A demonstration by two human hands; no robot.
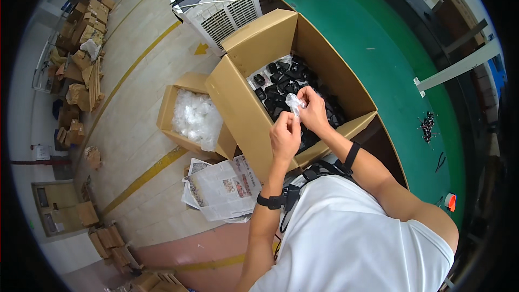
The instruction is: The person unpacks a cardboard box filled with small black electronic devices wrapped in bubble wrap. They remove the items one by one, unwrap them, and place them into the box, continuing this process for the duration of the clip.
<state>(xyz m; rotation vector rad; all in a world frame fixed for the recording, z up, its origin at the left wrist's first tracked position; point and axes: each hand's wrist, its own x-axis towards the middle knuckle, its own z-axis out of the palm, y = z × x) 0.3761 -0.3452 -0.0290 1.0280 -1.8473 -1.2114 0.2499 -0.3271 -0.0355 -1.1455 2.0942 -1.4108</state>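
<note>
Both my hands meet over a large open cardboard box (241, 109) filled with several black plastic parts (278, 84). Between my fingers is a small clear plastic bag (294, 103), crumpled and shiny; whether anything sits inside it I cannot make out. My left hand (285, 136) pinches its lower end with thumb and forefinger. Higher up and to the right, my right hand (313, 111) is closed on the same bag. Some clear plastic lies among the black parts at the box's far left. Black straps circle both my forearms.
A smaller carton (166, 109) of crumpled clear plastic bags (195, 116) stands left of the big box. Newspaper sheets (224, 189) lie nearer me. A white air cooler (230, 13) stands beyond. On the green surface are black cable-like pieces (428, 127) and a tape roll (450, 201).
</note>
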